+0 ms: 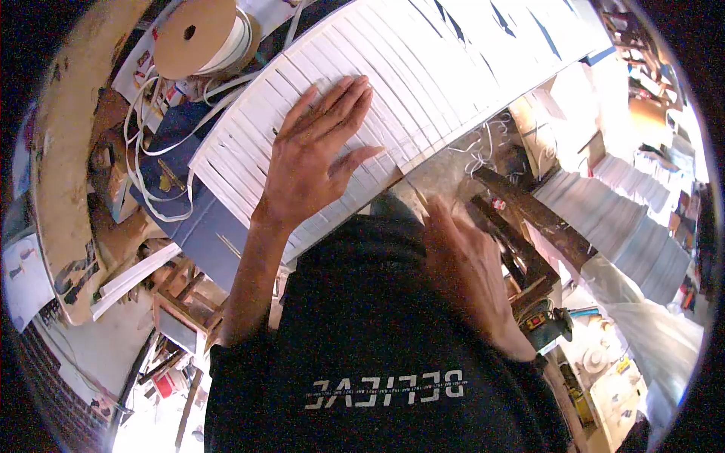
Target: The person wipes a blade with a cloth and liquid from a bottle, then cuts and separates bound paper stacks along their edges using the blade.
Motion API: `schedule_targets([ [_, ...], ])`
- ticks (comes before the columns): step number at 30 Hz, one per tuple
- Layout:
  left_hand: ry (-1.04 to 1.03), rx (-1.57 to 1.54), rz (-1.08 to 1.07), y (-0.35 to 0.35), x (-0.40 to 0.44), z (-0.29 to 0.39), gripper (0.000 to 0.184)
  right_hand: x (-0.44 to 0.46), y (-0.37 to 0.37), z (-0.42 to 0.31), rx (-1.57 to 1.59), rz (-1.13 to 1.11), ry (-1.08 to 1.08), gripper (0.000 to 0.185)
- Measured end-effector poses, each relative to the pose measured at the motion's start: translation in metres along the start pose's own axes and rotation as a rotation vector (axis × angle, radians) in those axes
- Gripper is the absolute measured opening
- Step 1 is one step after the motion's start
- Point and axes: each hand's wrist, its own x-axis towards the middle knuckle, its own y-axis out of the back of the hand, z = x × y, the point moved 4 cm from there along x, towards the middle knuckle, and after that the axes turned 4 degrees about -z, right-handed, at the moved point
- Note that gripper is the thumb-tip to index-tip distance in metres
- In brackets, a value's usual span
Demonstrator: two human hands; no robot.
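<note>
My left hand (313, 162) lies flat, fingers a little apart, on a long row of white paper-like blocks (423, 83) packed side by side, with narrow dark gaps between them. They look like book spines. My right hand (464, 260) is just off the row's near edge, in front of my dark shirt (362, 317). Its fingers are closed, slightly blurred, around a thin pointed knife-like blade (417, 192). The tip reaches toward the row's edge; whether it touches I cannot tell. Most of the blade's handle is hidden in the hand.
A cardboard-sided spool (196, 38) of white tape stands at the upper left, its loose tape (140, 151) looping down. Dark blue covers (200, 234) lie beside the row. Stacked sheets (619, 223) and clear plastic (634, 325) are at right. A wooden stool (181, 325) stands lower left.
</note>
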Motion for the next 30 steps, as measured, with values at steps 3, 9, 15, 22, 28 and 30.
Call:
schedule_targets([
  [3,0.015,0.015,0.004,0.002,-0.006,0.002,0.061,-0.027,0.000,0.025,-0.203,-0.431,-0.313,0.050],
  [9,0.026,-0.005,0.004,0.008,-0.015,-0.001,0.065,-0.011,0.005,0.014,0.248,0.222,0.126,0.050],
  [15,0.006,-0.036,0.033,0.006,-0.018,-0.004,0.062,0.031,-0.022,-0.005,0.213,0.185,0.156,0.054],
  [22,-0.010,-0.039,0.064,0.008,-0.018,-0.004,0.057,0.028,-0.014,-0.019,0.247,0.233,0.147,0.052],
  [28,-0.007,-0.022,0.072,0.005,-0.018,-0.005,0.055,0.028,-0.011,-0.018,0.206,0.242,0.204,0.054],
  [30,-0.007,-0.012,0.072,0.005,-0.019,-0.006,0.055,0.028,-0.005,-0.022,0.210,0.222,0.210,0.053],
])
